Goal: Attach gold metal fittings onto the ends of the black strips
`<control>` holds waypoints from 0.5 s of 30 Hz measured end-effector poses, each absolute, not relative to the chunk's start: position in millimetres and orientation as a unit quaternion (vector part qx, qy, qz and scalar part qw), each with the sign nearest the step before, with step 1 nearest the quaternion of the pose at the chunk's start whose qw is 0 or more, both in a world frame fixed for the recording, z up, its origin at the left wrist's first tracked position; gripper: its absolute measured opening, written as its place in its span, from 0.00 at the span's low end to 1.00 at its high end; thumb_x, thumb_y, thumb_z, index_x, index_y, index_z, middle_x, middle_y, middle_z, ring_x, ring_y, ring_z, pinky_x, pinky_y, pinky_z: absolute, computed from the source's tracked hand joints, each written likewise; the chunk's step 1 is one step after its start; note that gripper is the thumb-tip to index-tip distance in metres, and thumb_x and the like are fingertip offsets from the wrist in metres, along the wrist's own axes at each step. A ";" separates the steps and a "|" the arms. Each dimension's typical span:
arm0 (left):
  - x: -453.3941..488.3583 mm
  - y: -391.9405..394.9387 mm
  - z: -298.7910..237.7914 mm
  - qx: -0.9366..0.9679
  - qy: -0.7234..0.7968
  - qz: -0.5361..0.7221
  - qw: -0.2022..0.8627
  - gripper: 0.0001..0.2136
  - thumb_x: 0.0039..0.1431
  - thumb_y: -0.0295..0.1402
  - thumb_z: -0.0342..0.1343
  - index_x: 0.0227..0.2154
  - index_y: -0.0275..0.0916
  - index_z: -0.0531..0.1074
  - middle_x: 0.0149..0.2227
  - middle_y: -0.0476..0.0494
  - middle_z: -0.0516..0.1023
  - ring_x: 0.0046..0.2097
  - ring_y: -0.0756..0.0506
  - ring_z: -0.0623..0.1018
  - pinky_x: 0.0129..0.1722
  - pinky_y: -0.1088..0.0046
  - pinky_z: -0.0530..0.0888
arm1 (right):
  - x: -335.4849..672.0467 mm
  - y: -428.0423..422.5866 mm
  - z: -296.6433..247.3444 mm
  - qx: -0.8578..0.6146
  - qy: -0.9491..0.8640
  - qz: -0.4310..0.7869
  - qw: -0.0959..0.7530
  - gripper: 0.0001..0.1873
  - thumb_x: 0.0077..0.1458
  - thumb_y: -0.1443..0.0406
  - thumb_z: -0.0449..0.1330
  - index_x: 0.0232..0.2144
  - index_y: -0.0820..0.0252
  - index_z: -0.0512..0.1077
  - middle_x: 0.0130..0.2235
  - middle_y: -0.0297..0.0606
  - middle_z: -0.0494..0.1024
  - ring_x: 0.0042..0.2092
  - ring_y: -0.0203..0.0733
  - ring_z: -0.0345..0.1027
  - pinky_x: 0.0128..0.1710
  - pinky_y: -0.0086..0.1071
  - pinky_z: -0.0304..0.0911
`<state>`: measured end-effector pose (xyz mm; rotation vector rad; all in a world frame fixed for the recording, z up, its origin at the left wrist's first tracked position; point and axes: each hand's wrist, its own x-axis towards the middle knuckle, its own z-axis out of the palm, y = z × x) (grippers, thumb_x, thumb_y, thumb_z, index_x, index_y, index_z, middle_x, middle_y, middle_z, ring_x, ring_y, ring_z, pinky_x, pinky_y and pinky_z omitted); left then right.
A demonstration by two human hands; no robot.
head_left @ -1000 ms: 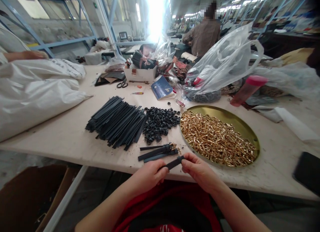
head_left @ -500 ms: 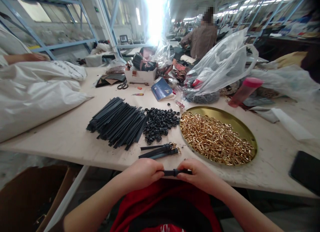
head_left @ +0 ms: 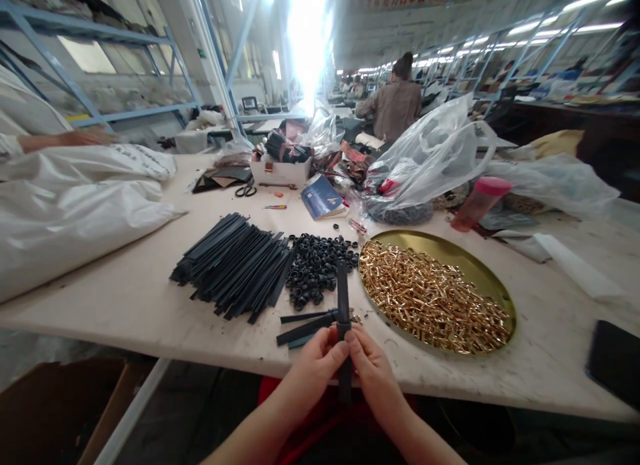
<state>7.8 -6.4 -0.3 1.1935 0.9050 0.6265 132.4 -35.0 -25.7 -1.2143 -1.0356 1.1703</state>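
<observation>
A black leather strap (head_left: 343, 291) stands nearly upright between my hands at the table's front edge, with a black loop around its middle. My left hand (head_left: 320, 358) grips it from the left, thumb pressed on the front. From the right, my right hand (head_left: 369, 358) pinches it at the loop. Just behind lie a few straps with gold buckles (head_left: 305, 326), partly hidden by the held strap and my fingers. Farther back are a pile of black strips (head_left: 233, 265) and a heap of small black loops (head_left: 315, 268). Gold buckles (head_left: 430, 295) fill much of a round golden tray (head_left: 475, 251).
A white sack (head_left: 75, 211) covers the left end, with another person's hand (head_left: 85, 137) above it. Scissors (head_left: 246, 189), a blue booklet (head_left: 323, 197), a clear plastic bag (head_left: 425, 158) and a pink-lidded bottle (head_left: 480, 203) stand behind. A dark phone-like slab (head_left: 615, 361) lies at right.
The strap has turned from lying sideways to pointing away from me. My hands have come closer together around its loop. The camera view has tilted up a little.
</observation>
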 end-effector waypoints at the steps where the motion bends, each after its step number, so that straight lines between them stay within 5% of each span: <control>1: 9.7 -10.0 -5.1 0.519 0.411 0.277 0.697 0.13 0.56 0.41 0.47 0.36 0.35 0.63 0.28 0.49 0.70 0.28 0.52 0.71 0.29 0.75 0.69 | 131.5 -33.9 -28.0 -0.518 -0.421 0.500 0.552 0.18 0.51 0.50 0.53 0.34 0.54 0.74 0.39 0.39 0.73 0.43 0.44 0.63 0.45 0.35 0.58; 4: 4.1 -13.4 -10.5 0.538 0.437 0.231 0.683 0.13 0.56 0.42 0.47 0.28 0.35 0.62 0.20 0.53 0.65 0.20 0.54 0.66 0.22 0.79 0.64 | 145.0 -22.3 -32.1 -0.531 -0.368 0.528 0.551 0.23 0.48 0.49 0.55 0.40 0.58 0.72 0.30 0.37 0.73 0.32 0.40 0.64 0.34 0.32 0.61; 7: -3.0 -10.3 -9.0 0.528 0.437 0.190 0.703 0.13 0.54 0.42 0.49 0.32 0.35 0.62 0.21 0.52 0.68 0.20 0.54 0.68 0.21 0.79 0.63 | 161.1 -7.3 -32.0 -0.538 -0.338 0.545 0.546 0.24 0.47 0.48 0.56 0.35 0.62 0.73 0.21 0.31 0.67 0.23 0.33 0.55 0.23 0.28 0.53; 15: 13.2 -0.9 -14.2 0.516 0.449 0.218 0.696 0.17 0.52 0.42 0.50 0.38 0.34 0.63 0.21 0.53 0.68 0.18 0.55 0.67 0.20 0.79 0.62 | 128.2 -20.2 -35.4 -0.543 -0.379 0.556 0.503 0.24 0.49 0.48 0.53 0.34 0.61 0.74 0.29 0.38 0.75 0.32 0.40 0.66 0.35 0.33 0.59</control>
